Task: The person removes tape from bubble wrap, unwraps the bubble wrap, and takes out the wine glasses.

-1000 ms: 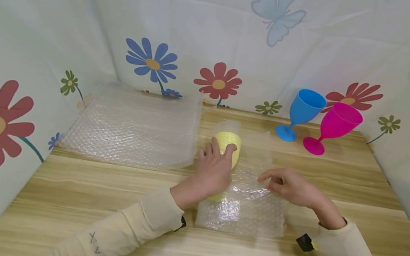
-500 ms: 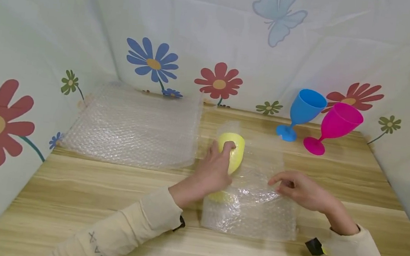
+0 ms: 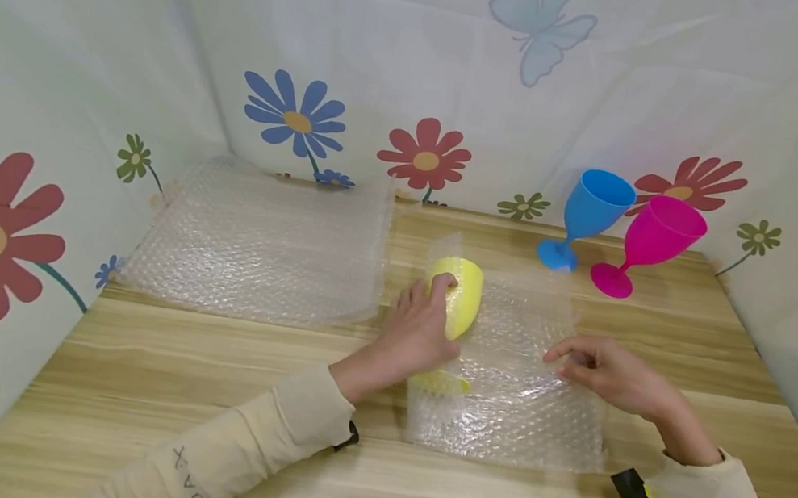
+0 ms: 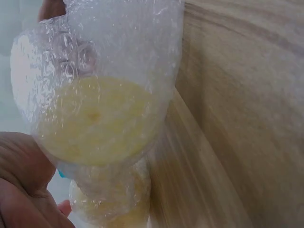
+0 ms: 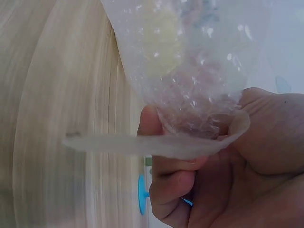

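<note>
A yellow goblet (image 3: 465, 301) lies on its side, its bowl pointing toward the back wall. My left hand (image 3: 420, 324) grips it around the bowl from the left. Under and over the goblet runs a sheet of bubble wrap (image 3: 512, 427), stretched out to the right. The left wrist view shows the goblet's round foot (image 4: 99, 121) through the clear wrap. My right hand (image 3: 608, 374) pinches the wrap's right part between thumb and finger. Close up in the right wrist view, the wrap's edge (image 5: 137, 145) passes between those fingers.
A blue goblet (image 3: 588, 208) and a pink goblet (image 3: 655, 239) stand upright at the back right of the wooden table (image 3: 225, 377). Another bubble wrap sheet (image 3: 260, 255) lies flat at the back left, against the flowered wall cloth.
My right hand has moved to the right, drawing the bubble wrap out with it. The yellow goblet has shifted slightly right in my left hand, and more of it shows.
</note>
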`<state>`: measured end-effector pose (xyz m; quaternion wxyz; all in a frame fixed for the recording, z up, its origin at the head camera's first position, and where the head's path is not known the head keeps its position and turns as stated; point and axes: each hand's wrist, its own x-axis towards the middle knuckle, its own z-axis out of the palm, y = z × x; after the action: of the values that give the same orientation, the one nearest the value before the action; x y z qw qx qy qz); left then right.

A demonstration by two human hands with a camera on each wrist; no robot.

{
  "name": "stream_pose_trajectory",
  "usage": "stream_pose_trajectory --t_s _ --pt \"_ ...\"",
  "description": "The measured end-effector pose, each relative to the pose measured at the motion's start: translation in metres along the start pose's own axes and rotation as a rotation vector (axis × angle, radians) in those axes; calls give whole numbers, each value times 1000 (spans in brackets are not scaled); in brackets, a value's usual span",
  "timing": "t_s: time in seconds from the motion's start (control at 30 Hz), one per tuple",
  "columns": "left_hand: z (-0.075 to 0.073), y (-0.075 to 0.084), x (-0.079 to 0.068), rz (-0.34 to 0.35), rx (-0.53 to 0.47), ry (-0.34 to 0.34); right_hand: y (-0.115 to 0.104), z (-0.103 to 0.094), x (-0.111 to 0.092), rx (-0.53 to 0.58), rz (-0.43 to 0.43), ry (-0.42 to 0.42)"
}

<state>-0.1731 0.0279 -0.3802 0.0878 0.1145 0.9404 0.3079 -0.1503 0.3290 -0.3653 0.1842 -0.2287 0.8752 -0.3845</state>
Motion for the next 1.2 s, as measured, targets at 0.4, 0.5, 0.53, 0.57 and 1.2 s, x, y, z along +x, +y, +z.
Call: stream_pose_trajectory --t_s 0.4,0.5,0.53,0.57,1.2 --pt "0 -4 0 20 30 14 3 1 -3 -4 3 28" --pt "-2 -3 -1 3 3 13 4 1 -4 -10 -16 32" --pt "-2 -3 -1 -5 -10 11 4 1 -4 -14 -24 36" --pt "-3 -2 -2 -13 -22 8 4 1 -4 -18 -31 40" --pt "-13 -15 1 -127 -202 -79 3 -13 -15 -77 64 71"
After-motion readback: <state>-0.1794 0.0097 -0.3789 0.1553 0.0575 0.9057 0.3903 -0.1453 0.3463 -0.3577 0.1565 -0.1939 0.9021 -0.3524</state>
